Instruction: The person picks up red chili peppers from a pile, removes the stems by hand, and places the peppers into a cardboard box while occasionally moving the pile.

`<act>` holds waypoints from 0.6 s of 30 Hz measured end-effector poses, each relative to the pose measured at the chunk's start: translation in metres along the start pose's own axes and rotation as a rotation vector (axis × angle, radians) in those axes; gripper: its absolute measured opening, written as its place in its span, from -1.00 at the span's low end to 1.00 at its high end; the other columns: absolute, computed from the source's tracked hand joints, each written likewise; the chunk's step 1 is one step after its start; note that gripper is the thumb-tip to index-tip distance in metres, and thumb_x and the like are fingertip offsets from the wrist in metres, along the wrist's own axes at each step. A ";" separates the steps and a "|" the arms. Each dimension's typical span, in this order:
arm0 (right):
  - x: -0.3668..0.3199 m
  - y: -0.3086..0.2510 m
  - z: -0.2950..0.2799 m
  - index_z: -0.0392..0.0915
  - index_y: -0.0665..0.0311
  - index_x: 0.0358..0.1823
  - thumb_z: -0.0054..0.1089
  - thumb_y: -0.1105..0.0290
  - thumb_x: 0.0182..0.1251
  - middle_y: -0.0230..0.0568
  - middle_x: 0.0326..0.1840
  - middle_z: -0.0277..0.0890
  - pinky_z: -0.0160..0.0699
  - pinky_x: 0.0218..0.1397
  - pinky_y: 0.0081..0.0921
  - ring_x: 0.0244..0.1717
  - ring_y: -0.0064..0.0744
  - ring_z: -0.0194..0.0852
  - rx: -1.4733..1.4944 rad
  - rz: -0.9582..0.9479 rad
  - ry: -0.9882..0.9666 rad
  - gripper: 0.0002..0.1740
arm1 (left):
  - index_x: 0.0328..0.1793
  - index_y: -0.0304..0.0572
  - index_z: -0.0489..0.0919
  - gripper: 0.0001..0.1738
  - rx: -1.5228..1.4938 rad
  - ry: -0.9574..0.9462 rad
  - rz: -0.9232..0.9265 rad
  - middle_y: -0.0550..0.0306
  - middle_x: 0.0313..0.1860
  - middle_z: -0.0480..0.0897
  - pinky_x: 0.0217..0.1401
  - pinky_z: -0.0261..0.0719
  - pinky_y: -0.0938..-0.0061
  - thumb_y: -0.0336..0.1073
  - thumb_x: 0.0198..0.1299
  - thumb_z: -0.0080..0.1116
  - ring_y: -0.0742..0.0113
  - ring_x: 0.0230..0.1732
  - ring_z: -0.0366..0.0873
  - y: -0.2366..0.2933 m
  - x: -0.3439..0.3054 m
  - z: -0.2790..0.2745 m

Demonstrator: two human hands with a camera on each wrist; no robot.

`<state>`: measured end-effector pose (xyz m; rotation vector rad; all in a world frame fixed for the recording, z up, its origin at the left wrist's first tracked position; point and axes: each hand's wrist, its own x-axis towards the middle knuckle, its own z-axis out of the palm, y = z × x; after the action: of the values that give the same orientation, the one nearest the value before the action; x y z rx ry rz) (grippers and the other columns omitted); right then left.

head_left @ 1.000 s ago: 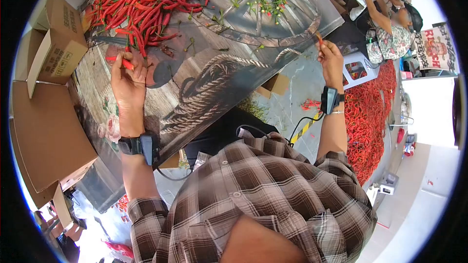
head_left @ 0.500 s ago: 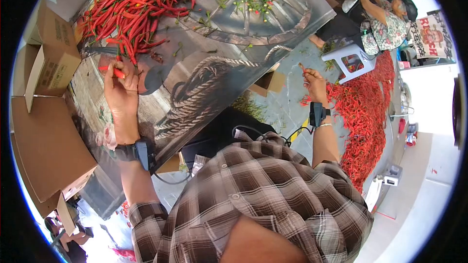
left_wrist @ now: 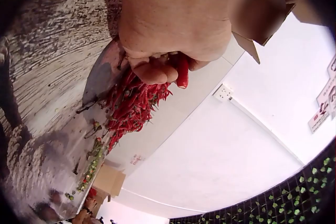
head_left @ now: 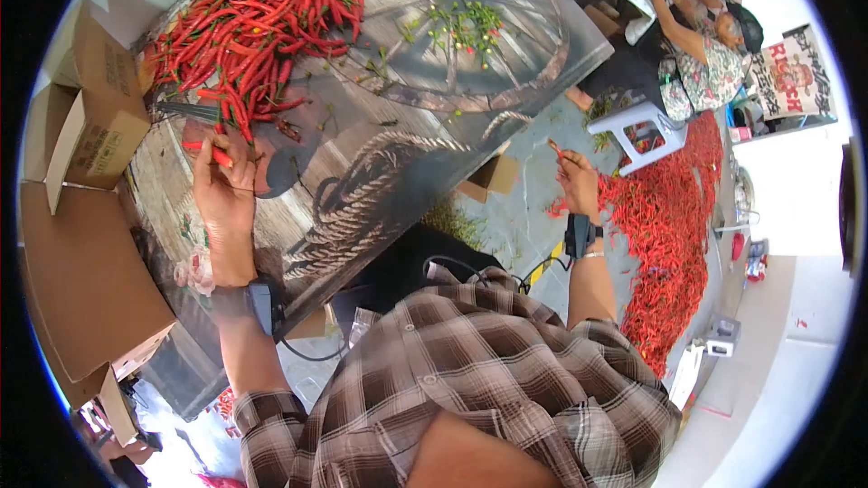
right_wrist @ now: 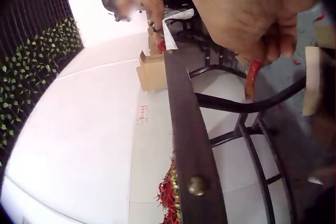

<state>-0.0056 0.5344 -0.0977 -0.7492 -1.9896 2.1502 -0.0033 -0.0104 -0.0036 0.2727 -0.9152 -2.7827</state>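
In the head view, the left hand (head_left: 226, 203) is over the bench (head_left: 579, 63), with curled fingers which pinch a red pepper (head_left: 221, 157), just beside the pepper pile (head_left: 271, 18). The right hand (head_left: 580, 183) is past the bench edge, above the floor (head_left: 535, 167), and pinches a smaller pepper (head_left: 559, 154). I judge that each pepper is very light, so a small force from the thumb and fingertips should be enough.

In the left wrist view, the red pepper looks smooth and shiny, with its end sticking out of the fingers. It is probably firm but thin-walled, so hard squeezing could crack it, and the skin may slip if it is wet. The middle of the body seems the best place to hold.

In the right wrist view, the smaller pepper points away from the fingers, and its far end is brownish. The view is rather dim here, so I cannot be sure, but this end may be dry and brittle; the red part is the safer grip.
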 end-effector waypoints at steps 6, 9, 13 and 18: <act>0.020 -0.070 0.002 0.52 0.30 -0.10 0.07 0.52 0.30 -0.38 -0.25 0.51 0.45 -0.32 -0.64 -0.38 -0.63 0.39 0.045 -0.319 0.031 -0.83 | -0.20 -0.23 0.50 -0.74 0.009 -0.015 -0.009 0.17 -0.51 0.46 -0.56 0.20 0.60 -0.17 0.35 -0.03 0.45 -0.60 0.29 -0.003 0.002 -0.007; 0.026 -0.116 0.038 0.51 0.33 -0.08 0.08 0.52 0.30 -0.33 -0.22 0.49 0.49 -0.25 -0.63 -0.32 -0.57 0.43 0.057 -0.427 -0.028 -0.82 | -0.20 -0.23 0.50 -0.73 0.019 -0.028 0.002 0.17 -0.52 0.46 -0.57 0.20 0.59 -0.16 0.35 -0.03 0.44 -0.60 0.30 -0.003 0.002 -0.006; 0.058 -0.139 0.086 0.49 0.35 -0.06 0.09 0.52 0.29 -0.30 -0.17 0.49 0.53 -0.20 -0.60 -0.26 -0.53 0.47 0.114 -0.446 -0.184 -0.80 | -0.20 -0.23 0.50 -0.73 0.019 -0.026 0.001 0.19 -0.52 0.44 -0.57 0.20 0.59 -0.16 0.35 -0.03 0.45 -0.60 0.29 -0.002 0.001 -0.004; 0.058 -0.142 0.136 0.49 0.41 0.02 0.15 0.49 0.25 -0.24 -0.07 0.49 0.58 -0.22 -0.58 -0.17 -0.51 0.50 -0.319 -0.471 -0.212 -0.69 | -0.19 -0.18 0.50 -0.73 -0.012 -0.008 -0.030 0.23 -0.54 0.42 -0.57 0.17 0.58 -0.13 0.33 -0.03 0.48 -0.59 0.27 -0.004 0.003 -0.010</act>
<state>-0.1487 0.4536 0.0247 -0.0554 -2.3518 1.7202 -0.0045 -0.0138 -0.0144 0.2764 -0.9034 -2.8180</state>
